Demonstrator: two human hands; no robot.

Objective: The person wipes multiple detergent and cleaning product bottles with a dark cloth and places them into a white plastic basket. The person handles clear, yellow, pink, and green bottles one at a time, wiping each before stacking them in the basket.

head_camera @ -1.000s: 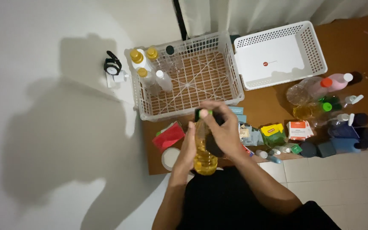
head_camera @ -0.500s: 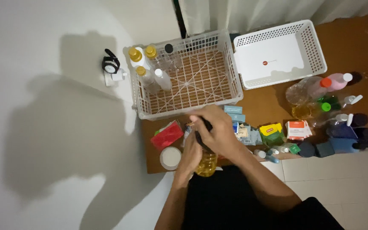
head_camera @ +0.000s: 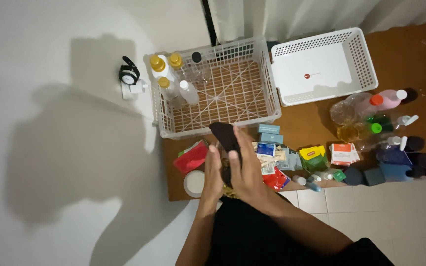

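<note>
Item, in hand: our right hand is wrapped with its fingers flat along a dark oblong object, black and matte, whose upper end juts toward the baskets. Our left hand presses against the same bundle from the other side. Under both palms a sliver of amber, probably a clear bottle of yellow liquid; we cannot tell which hand bears it.

Item, adjacent: red flat packet and round white lid to the left; small boxes and sachets to the right, all on the brown wooden table.

Item, beyond: white plastic lattice basket holding yellow-capped bottles in its left corner; a second white perforated basket; a loose cluster of bottles at right.

Hazard, as we judge it: both hands crowd one bundle at the table's front edge. A slack grasp could let the bottle slide floorward, or a sweeping elbow scatter the sachets.
</note>
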